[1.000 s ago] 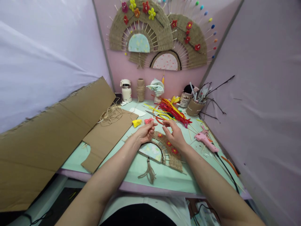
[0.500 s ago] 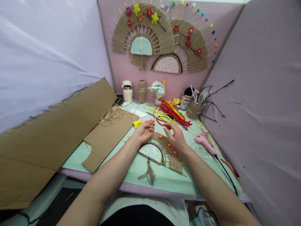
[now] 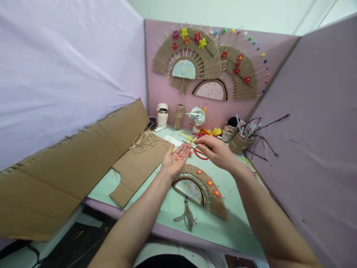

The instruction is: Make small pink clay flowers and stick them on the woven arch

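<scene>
My left hand is turned palm up with its fingers stretched out flat. Several small pink pieces lie on its palm and fingers. Just to the right, my right hand has thumb and fingertips pinched together; whatever is between them is too small to make out. Scissors with orange handles lie on the table by the two hands, partly covered by the right one. Below the hands rests a woven twine fan with red flowers along its band and a twine tassel at its lower edge.
Cardboard sheets and a loose twine heap lie to the left. Along the back stand a white bottle, a twine spool and a brown pot of sticks and twigs. Finished fans hang on the pink back wall.
My left hand has opened from curled fingers to a flat palm, showing the pink pieces. My right hand has moved over the scissors with its fingertips closed. The view has tilted up.
</scene>
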`<state>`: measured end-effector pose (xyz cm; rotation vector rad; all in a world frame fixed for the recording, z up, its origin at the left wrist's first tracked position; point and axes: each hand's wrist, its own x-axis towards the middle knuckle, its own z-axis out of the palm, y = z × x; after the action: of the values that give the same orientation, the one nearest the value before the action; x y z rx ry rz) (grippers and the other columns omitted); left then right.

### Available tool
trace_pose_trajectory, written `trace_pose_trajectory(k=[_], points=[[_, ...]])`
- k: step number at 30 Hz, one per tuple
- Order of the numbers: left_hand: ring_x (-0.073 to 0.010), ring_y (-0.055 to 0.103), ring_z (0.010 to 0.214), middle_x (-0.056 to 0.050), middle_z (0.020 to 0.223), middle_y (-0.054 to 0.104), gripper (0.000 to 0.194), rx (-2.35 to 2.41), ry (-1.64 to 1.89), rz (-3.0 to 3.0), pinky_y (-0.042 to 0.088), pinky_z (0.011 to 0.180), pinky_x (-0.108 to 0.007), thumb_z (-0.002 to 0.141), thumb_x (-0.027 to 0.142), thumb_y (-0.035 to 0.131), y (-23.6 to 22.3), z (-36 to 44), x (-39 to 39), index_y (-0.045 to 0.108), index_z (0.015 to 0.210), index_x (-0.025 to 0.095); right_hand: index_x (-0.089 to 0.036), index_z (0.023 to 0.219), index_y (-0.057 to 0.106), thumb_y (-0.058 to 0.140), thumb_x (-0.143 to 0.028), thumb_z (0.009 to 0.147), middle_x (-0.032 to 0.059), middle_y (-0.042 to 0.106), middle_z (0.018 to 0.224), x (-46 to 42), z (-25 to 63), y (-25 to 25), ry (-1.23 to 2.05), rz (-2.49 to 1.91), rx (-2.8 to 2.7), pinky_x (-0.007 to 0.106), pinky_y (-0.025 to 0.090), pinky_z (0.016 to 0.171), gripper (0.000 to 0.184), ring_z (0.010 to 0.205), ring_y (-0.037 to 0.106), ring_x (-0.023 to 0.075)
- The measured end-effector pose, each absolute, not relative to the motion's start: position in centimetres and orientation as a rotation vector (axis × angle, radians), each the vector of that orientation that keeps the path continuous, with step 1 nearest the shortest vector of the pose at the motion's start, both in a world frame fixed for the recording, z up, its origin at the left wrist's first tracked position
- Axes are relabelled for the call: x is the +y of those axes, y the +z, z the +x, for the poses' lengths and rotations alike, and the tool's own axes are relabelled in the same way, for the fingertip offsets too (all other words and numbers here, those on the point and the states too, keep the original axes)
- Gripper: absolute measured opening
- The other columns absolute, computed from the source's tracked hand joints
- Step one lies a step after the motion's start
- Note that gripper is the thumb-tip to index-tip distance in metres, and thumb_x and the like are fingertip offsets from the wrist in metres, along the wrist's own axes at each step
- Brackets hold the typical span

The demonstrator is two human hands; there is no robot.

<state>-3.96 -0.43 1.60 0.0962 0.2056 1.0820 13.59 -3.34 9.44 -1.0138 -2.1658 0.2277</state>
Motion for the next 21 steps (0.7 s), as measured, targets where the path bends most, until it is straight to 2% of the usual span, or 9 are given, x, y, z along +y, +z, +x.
trace_pose_trajectory(k=[2, 6, 11, 14, 17, 21], points=[[-0.0252, 0.062, 0.112, -0.020, 0.120, 0.061, 0.059, 0.163, 1.116, 0.121, 0.057, 0.083, -0.035, 0.096, 0.049, 0.026, 1.7, -4.8, -0.7, 0.045, 0.135, 0.009, -0.025, 0.114, 0.067, 0.046, -0.038, 0.094, 0.0102, 0.063, 0.118, -3.1, 12.0, 9.2, 0.075, -0.984, -2.301, 0.050, 0.041, 0.100, 0.032, 0.113, 0.052, 0.0277], [-0.0207, 0.063, 0.108, -0.020, 0.121, 0.061, 0.067, 0.184, 1.182, 0.149, 0.055, 0.084, -0.030, 0.094, 0.057, 0.022, 1.8, -6.0, -0.8, 0.046, 0.134, 0.009, -0.024, 0.138, 0.049, 0.046, -0.046, 0.093, 0.0120, 0.039, 0.149, -2.6, 9.3, 6.0, -0.085, -1.126, -2.469, 0.056, 0.027, 0.110, 0.050, 0.136, 0.031, 0.0329], [-0.0248, 0.060, 0.113, -0.019, 0.122, 0.060, 0.075, 0.222, 1.219, 0.223, 0.053, 0.090, -0.036, 0.091, 0.064, 0.017, 2.2, -5.9, -1.1, 0.052, 0.127, 0.009, -0.022, 0.147, 0.035, 0.047, -0.057, 0.090, 0.0109, 0.022, 0.157, -2.2, 8.4, 3.2, -0.116, -1.171, -2.574, 0.060, 0.011, 0.114, 0.068, 0.144, 0.014, 0.0345], [-0.0280, 0.057, 0.117, -0.018, 0.122, 0.060, 0.076, 0.232, 1.201, 0.252, 0.050, 0.094, -0.043, 0.088, 0.068, 0.018, 2.3, -5.4, -1.6, 0.056, 0.122, 0.012, -0.023, 0.147, 0.035, 0.046, -0.060, 0.089, 0.0101, 0.022, 0.158, -2.6, 8.5, 3.5, -0.058, -1.143, -2.594, 0.060, 0.009, 0.114, 0.070, 0.145, 0.011, 0.0344], [-0.0310, 0.054, 0.120, -0.017, 0.123, 0.059, 0.076, 0.222, 1.149, 0.242, 0.047, 0.096, -0.049, 0.085, 0.072, 0.024, 2.2, -5.1, -1.9, 0.057, 0.121, 0.014, -0.025, 0.146, 0.036, 0.047, -0.060, 0.088, 0.0093, 0.024, 0.157, -3.1, 8.8, 4.1, 0.033, -1.118, -2.626, 0.059, 0.012, 0.114, 0.069, 0.145, 0.012, 0.0346], [-0.0311, 0.054, 0.121, -0.019, 0.124, 0.058, 0.080, 0.222, 1.179, 0.214, 0.048, 0.095, -0.048, 0.083, 0.074, 0.023, 2.0, -5.2, -1.9, 0.056, 0.121, 0.013, -0.028, 0.146, 0.037, 0.047, -0.063, 0.087, 0.0090, 0.023, 0.157, -2.9, 9.3, 4.1, 0.052, -1.117, -2.643, 0.062, 0.013, 0.113, 0.070, 0.145, 0.013, 0.0359]])
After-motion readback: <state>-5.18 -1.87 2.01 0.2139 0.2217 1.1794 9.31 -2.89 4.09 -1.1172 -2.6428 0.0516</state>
